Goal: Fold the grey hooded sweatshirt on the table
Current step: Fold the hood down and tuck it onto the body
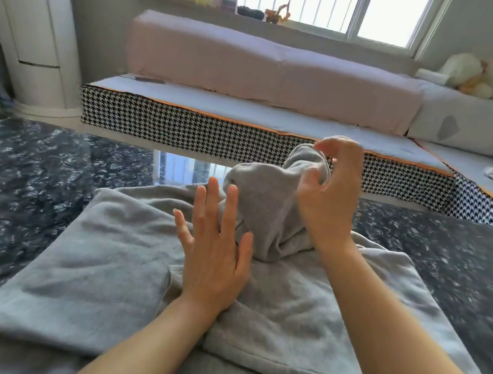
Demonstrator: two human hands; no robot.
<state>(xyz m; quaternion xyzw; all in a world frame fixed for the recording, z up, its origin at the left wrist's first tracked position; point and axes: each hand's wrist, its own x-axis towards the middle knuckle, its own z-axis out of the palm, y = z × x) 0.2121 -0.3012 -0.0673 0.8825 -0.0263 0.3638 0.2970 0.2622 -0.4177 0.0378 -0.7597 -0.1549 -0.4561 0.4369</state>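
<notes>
The grey hooded sweatshirt (111,250) lies spread over the dark speckled table (21,176), its sleeves folded in over the body. Its hood (265,202) is lifted off the table in a bunch at the far middle. My right hand (328,197) pinches the hood's top edge between thumb and curled fingers and holds it up. My left hand (214,251) is flat with its fingers straight and spread, over the middle of the sweatshirt, its fingertips at the base of the hood.
Beyond the table's far edge runs a low sofa platform (246,130) with a houndstooth side and a pink cushion (270,70). A white column unit (36,33) stands at the left. Soft toys (488,77) sit at the far right.
</notes>
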